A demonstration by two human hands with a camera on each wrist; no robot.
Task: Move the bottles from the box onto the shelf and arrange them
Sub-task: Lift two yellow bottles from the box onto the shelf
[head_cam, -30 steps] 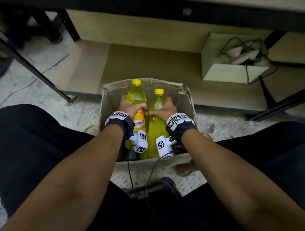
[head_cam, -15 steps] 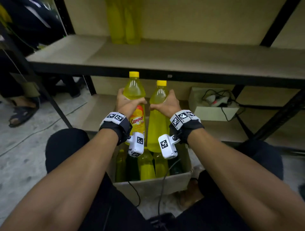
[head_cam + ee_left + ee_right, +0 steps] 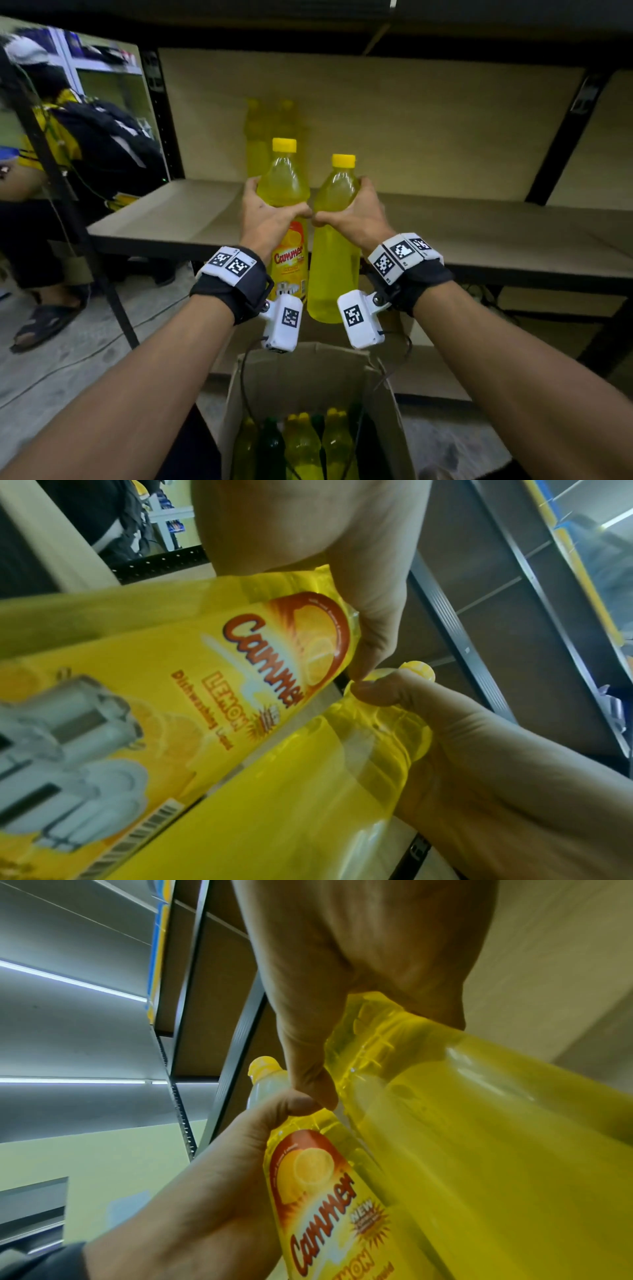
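Observation:
My left hand grips a yellow bottle with a "Cammer" label round its shoulder. My right hand grips a plain yellow bottle the same way. Both bottles are upright, side by side, in the air at the front edge of the wooden shelf, with my thumbs nearly touching. Two more yellow bottles stand at the back of the shelf. Below, the cardboard box holds several yellow and green bottles. The left wrist view shows the label; the right wrist view shows the plain bottle.
A black shelf upright bounds the bay on the left and another on the right. A person in sandals with a black backpack stands at the left. An upper shelf board hangs overhead. Cables lie on the lower shelf.
Both hands have lifted their bottles out of the box and up to the level of the shelf. My head has tilted up, so the box now sits low in view.

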